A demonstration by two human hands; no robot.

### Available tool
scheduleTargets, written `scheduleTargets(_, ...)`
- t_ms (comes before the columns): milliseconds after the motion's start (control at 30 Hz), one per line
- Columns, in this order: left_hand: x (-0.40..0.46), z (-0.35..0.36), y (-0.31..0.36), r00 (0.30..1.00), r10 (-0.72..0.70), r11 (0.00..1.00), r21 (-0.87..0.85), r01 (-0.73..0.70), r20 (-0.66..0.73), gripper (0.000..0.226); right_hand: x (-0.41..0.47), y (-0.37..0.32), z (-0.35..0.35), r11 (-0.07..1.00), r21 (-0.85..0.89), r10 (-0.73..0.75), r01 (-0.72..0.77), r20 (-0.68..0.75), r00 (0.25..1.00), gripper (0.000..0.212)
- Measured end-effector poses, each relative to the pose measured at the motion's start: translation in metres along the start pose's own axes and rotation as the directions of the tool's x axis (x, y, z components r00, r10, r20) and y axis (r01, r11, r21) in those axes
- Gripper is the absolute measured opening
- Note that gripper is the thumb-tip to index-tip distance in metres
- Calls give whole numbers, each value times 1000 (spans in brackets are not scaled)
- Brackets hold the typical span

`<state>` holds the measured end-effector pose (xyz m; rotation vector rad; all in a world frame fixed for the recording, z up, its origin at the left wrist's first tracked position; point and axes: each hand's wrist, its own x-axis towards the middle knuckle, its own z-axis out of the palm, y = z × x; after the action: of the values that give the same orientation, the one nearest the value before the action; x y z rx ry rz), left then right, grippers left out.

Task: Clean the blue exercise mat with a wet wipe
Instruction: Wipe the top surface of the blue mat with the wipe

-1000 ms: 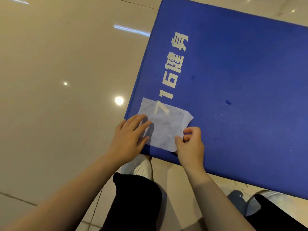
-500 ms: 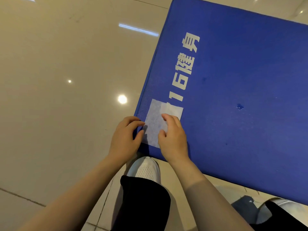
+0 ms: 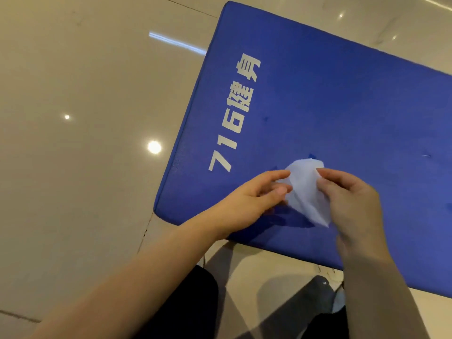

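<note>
Your wet wipe point(image 3: 305, 189) is bunched into a loose fold, lifted off the blue exercise mat point(image 3: 342, 106) and held between both hands above its near corner area. Your right hand point(image 3: 352, 204) pinches its right side, fingers curled round the fabric; the back of that hand hides the wipe's far edge. Your left hand point(image 3: 249, 199) holds the left side, thumb and fingers closed lightly on it, though blur makes the exact contact hard to read. Half a second ago the wipe lay flat on the mat's corner, over the "7"; now the white lettering point(image 3: 234, 116) left of your grip shows whole. Beyond the mat lies glossy beige floor point(image 3: 85, 118). Dark trouser legs point(image 3: 186, 309) sit below your wrists.
</note>
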<state>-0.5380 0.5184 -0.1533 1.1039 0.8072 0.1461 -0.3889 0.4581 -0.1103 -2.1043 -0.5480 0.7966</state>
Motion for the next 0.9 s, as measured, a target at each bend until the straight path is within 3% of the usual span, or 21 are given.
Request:
scheduleTargets(167, -10, -9, -14, 975, -130, 974, -208, 91, -180, 22, -15, 14, 35, 970, -191, -106, 151, 223, 969, 15)
scheduleTargets(233, -16, -24, -22, 919, -212, 936, -339, 93, -333, 20, -28, 27, 59, 965, -221, -48, 139, 374, 926, 18)
scheduleTargets(300, -20, -39, -32, 842, -278, 927, -358, 110, -463, 25, -39, 42, 81, 964, -245, 27, 104, 480, 877, 23)
scheduleTargets(367, -23, -49, -39, 794, -292, 946, -283, 159, -533, 29, -45, 55, 93, 963, -258, 71, 76, 516, 854, 26)
scheduleTargets(433, -26, -54, -43, 798, -240, 968, -196, 156, -553, 29, -45, 63, 97, 974, -223, 83, 40, 514, 854, 21)
scheduleTargets(567, -24, -44, -44, 942, -78, 994, 41, 96, -325, 42, -27, 68, 83, 987, -159, 69, -4, 409, 910, 14)
scheduleTargets(633, -20, -34, -46, 964, -30, 976, 199, 85, -264, 45, -10, 70, 69, 983, -182, 49, 17, 355, 934, 14)
scheduleTargets(700, -16, -27, -50, 963, 52, 885, 459, 77, -264, 45, 6, 74, 55, 978, -205, 27, 46, 342, 939, 18)
scheduleTargets(767, -14, -25, -55, 961, 144, 721, 690, 62, -237, 44, 17, 78, 47, 969, -231, -1, 86, 343, 939, 20)
scheduleTargets(900, -10, -34, -53, 962, 221, 570, 822, 7, -161, 42, 21, 79, 43, 989, -134, 6, 58, 432, 902, 28)
